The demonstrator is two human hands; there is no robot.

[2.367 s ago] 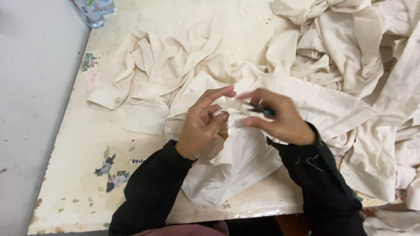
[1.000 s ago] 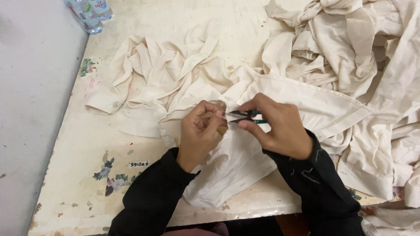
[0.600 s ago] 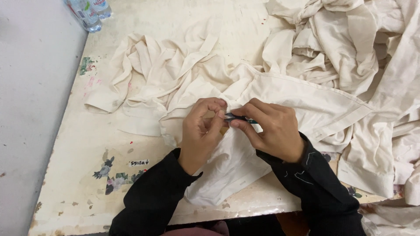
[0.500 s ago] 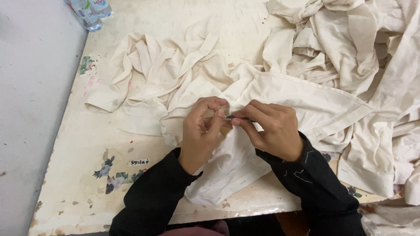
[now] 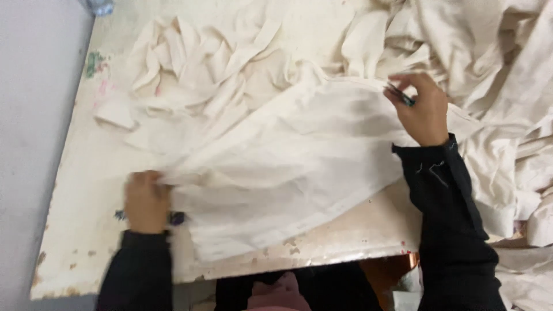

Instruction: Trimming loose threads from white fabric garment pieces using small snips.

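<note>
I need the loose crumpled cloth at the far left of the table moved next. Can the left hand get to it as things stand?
Probably not at once: the left hand is gripping the spread cloth. The crumpled cloth lies beyond it with nothing between them, so releasing first should free the way.

The table was bare along its left edge, from the far corner down to the left hand, and a hand could pass there without touching anything. A second bare strip ran along the near edge, below the stretched cloth. The cloth itself covered the middle of the table between the left hand and the right hand. Behind it lay a crumpled cloth heap, which blocked the far middle. The right side was closed by a bigger pile that hung over the table edge, just beside the right hand.
</note>
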